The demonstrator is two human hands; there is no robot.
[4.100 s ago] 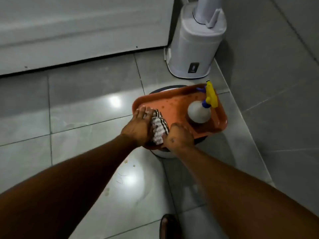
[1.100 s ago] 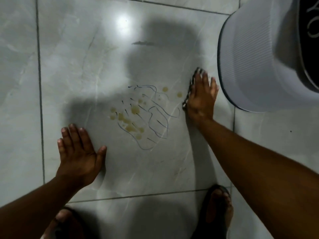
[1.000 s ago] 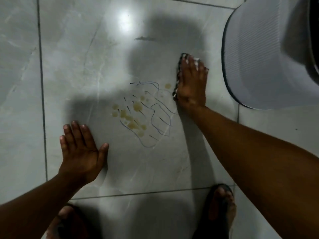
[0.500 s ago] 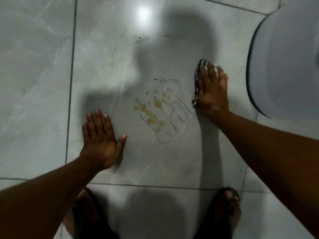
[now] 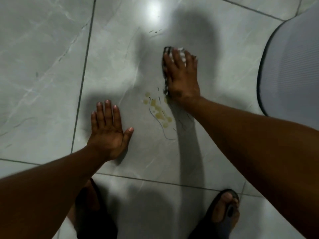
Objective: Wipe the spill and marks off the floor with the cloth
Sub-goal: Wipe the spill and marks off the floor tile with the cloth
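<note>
My right hand (image 5: 181, 78) presses flat on a striped black-and-white cloth (image 5: 166, 54) on the grey tiled floor; only the cloth's far and left edges show past my fingers. Just below and left of that hand lie yellowish spill drops (image 5: 158, 111) and thin dark pen-like marks (image 5: 164, 133). The right part of the marks is hidden under my right hand and forearm. My left hand (image 5: 109, 130) rests palm down on the tile with fingers spread, left of the spill and apart from it, holding nothing.
A large round grey ribbed base (image 5: 291, 66) stands at the right edge. My two feet in dark sandals, one (image 5: 222, 214) and the other (image 5: 89, 209), are at the bottom. A few small dark specks (image 5: 155, 31) lie near the bright light reflection at top. Tile joints cross the floor.
My right hand has slid the cloth left and toward me onto the upper right of the marks; fewer lines show there. The left hand stays planted. The view has shifted left.
</note>
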